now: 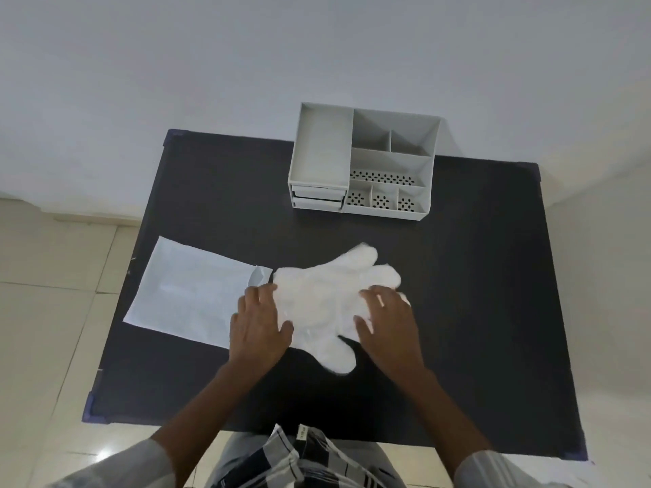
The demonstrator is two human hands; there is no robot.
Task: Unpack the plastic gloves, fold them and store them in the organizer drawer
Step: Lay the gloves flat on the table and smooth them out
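Observation:
A stack of white plastic gloves (pixel 326 294) lies flat on the black table (pixel 475 294), fingers pointing to the right and the thumb toward me. My left hand (pixel 259 324) rests flat on the cuff end, fingers spread. My right hand (pixel 385 320) presses flat on the finger end and hides part of it. Neither hand grips anything. The empty pale paper packet (pixel 190 292) lies to the left, its torn flap touching the cuff. The white desk organizer (pixel 363 165) stands at the table's far edge, with two shut drawers (pixel 317 199) at its lower left.
The organizer has several open compartments, some with perforated floors. The table's edges are close on all sides, with tiled floor to the left and right and a white wall behind. My checked garment shows at the near edge.

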